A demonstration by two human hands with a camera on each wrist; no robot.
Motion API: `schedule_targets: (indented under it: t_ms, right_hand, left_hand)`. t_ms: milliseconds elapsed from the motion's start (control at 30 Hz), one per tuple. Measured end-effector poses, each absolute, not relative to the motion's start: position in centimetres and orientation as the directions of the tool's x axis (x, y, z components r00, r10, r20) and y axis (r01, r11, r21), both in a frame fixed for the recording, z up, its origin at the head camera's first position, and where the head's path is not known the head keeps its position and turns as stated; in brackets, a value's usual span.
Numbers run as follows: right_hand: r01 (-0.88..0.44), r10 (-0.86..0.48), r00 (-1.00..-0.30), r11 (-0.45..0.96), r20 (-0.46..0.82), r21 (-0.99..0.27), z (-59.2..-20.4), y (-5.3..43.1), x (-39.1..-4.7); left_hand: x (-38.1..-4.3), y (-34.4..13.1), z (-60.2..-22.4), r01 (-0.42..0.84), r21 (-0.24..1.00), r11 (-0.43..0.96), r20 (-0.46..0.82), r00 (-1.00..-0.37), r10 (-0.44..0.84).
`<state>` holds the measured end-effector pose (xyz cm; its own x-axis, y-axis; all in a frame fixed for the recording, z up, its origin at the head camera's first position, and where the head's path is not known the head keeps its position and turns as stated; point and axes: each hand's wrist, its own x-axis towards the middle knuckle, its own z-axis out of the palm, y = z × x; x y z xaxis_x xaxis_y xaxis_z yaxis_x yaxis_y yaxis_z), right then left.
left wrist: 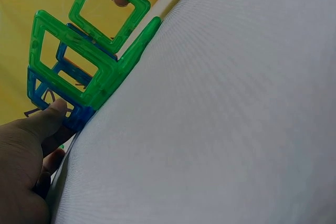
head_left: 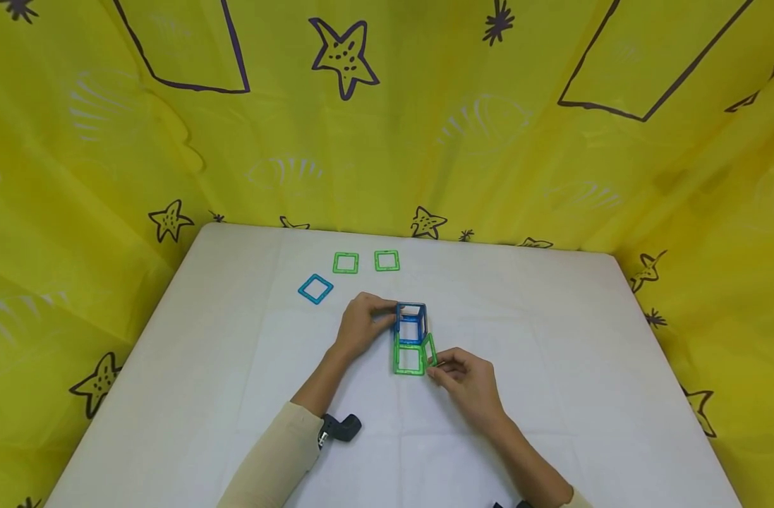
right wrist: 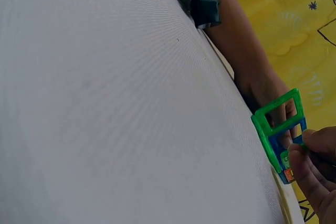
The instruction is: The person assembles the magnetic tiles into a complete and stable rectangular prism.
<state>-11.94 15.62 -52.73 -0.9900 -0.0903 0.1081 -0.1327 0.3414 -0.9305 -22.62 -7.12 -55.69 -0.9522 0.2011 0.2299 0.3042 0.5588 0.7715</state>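
A small build of magnetic frame tiles stands on the table, with a box of blue square tiles (head_left: 412,304) at the back and green square tiles (head_left: 408,372) joined at its front. My left hand (head_left: 359,326) grips the left side of the blue part; in the left wrist view its thumb (left wrist: 56,109) presses on a blue frame. From the right, my right hand (head_left: 472,384) pinches another green square tile (head_left: 433,351) between thumb and fingers. That tile stands tilted at the right edge of the green part.
Farther back on the white table (head_left: 520,317) lie two loose green square tiles (head_left: 346,272) (head_left: 387,269) and a blue square tile (head_left: 315,301) turned cornerwise. A yellow patterned curtain (head_left: 387,155) hangs behind and beside the table. A black wrist camera (head_left: 342,427) sticks out by the left sleeve.
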Motion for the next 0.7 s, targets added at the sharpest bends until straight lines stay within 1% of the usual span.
schedule_targets:
  t_ms: [433, 700]
  right_hand:
    - [-0.145, -0.102, -0.988, 0.334, 0.117, -0.931, -52.87, 15.26, -11.82]
    - [-0.129, -0.097, -0.99, 0.327, 0.103, -0.936, -53.1, 15.0, -11.74]
  left_hand:
    - [-22.76, -7.19, -55.69, 0.311, 0.793, 0.525, 0.238, -0.95, 0.203]
    - [-22.68, -7.23, -55.67, 0.313, 0.792, 0.525, 0.24, -0.949, 0.204]
